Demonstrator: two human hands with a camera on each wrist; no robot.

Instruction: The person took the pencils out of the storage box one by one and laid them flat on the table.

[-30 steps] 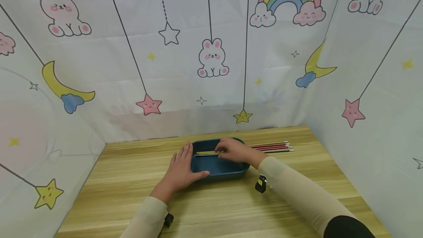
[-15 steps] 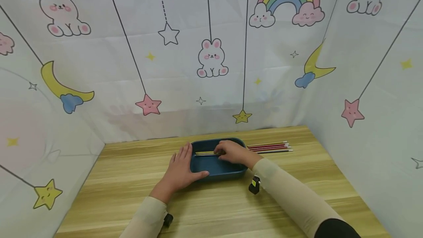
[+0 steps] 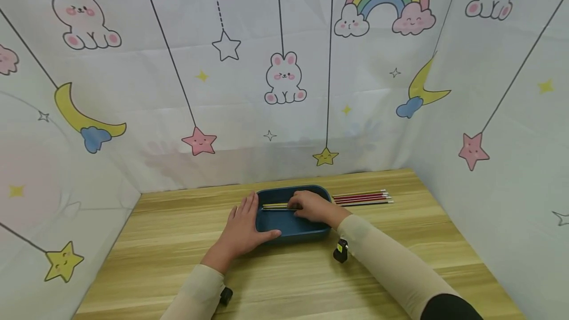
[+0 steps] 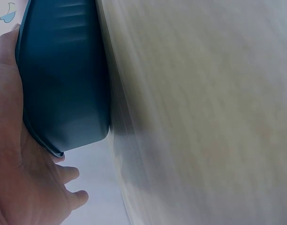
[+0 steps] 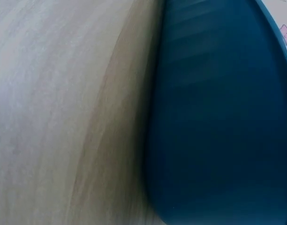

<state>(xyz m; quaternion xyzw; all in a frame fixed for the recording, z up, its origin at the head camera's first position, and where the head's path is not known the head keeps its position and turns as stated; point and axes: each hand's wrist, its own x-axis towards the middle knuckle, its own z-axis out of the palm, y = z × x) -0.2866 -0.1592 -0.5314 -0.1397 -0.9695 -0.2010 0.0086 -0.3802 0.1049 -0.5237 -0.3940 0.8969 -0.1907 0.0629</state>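
A dark blue tray (image 3: 284,223) stands on the table. My left hand (image 3: 237,233) rests against its left end, fingers straight along the outside and thumb over the front rim. In the left wrist view the hand (image 4: 21,154) lies along the rim of the tray (image 4: 63,79). Inside the tray, my right hand (image 3: 313,206) has its fingers curled on a few thin pencils (image 3: 273,206), whose left ends show past the fingertips; the rest is hidden by the hand. The right wrist view shows only the outer wall of the tray (image 5: 223,112), not the fingers.
Several pencils (image 3: 362,197), red, dark and yellowish with white ends, lie side by side just right of the tray on the wooden table (image 3: 284,280). White printed cloth walls (image 3: 240,112) close off the back and both sides.
My right wrist and forearm have shifted slightly left, while the fingers stay at the pencils inside the tray. My left hand keeps its place on the tray.
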